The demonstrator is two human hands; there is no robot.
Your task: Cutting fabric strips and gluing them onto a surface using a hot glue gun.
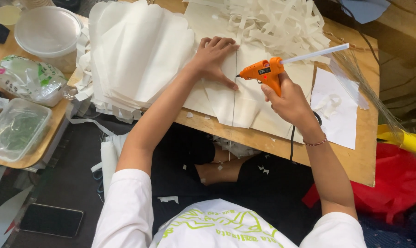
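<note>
I note right hand [290,101] clenched around orange glue gun [266,73], nozzle pointing toward left hand [212,59], which lies flat, fingers spread, pressing cream paper petal [228,103] beside thin wire [234,92]

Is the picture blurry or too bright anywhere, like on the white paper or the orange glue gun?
Head view: daylight is even and soft; the stack of white paper is bright, nearly washed out, its edges faint. The orange glue gun in the right hand looks sharp, as does the left hand. Shadows under the table are dark.
</note>
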